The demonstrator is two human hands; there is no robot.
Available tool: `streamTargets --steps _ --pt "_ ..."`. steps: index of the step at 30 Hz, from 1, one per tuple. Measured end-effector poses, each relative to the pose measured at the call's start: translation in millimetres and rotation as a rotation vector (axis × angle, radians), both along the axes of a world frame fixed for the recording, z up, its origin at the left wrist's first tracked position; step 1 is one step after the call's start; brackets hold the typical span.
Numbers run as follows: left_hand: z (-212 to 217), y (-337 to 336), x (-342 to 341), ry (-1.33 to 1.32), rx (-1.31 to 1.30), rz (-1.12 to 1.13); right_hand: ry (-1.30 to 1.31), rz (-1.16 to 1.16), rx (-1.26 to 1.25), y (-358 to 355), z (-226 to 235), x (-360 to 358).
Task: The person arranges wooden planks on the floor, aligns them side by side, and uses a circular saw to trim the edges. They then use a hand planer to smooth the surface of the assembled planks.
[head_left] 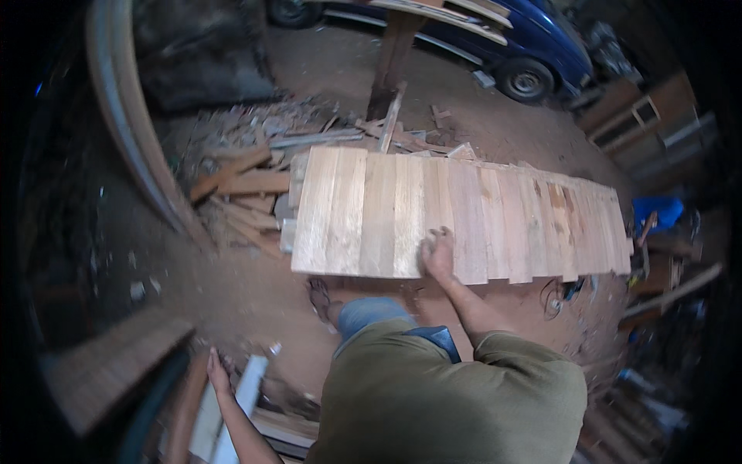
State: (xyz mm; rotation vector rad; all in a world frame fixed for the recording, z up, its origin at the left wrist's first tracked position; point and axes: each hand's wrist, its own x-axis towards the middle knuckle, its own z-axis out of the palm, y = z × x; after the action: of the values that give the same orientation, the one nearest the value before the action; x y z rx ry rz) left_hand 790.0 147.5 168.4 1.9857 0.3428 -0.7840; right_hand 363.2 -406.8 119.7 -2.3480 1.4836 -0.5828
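Note:
A wide row of pale wooden planks (pixel 363 209) lies side by side in front of me, forming a flat top. My right hand (pixel 437 251) rests on the near edge of the planks, fingers curled over a plank end. My left hand (pixel 217 375) reaches down to my lower left and touches a pale board (pixel 246 390) in a stack there. My foot in a sandal (pixel 318 298) stands on the dirt floor under the near edge.
Scrap timber offcuts (pixel 247 185) pile up on the dirt at the planks' left end. A blue car (pixel 510 46) stands at the back. A curved wooden frame (pixel 135 131) runs along the left. A blue item (pixel 657 210) and cables (pixel 556 298) lie at right.

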Motion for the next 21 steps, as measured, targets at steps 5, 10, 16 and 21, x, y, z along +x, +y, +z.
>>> streamTargets --steps 5,10,16,21 --pt "32.2 -45.9 180.6 -0.18 -0.055 -0.031 -0.221 -0.031 0.166 40.5 17.3 175.6" --pt "93.7 -135.4 406.4 -0.529 -0.072 -0.371 -0.355 0.011 0.271 70.9 84.7 267.8" --pt "182.6 -388.3 627.8 -1.11 0.005 -0.59 -0.187 -0.349 0.303 88.2 65.2 251.5" --pt "208.2 -507.3 783.9 -1.555 0.494 -0.259 -0.248 -0.81 0.477 133.2 79.3 305.3"
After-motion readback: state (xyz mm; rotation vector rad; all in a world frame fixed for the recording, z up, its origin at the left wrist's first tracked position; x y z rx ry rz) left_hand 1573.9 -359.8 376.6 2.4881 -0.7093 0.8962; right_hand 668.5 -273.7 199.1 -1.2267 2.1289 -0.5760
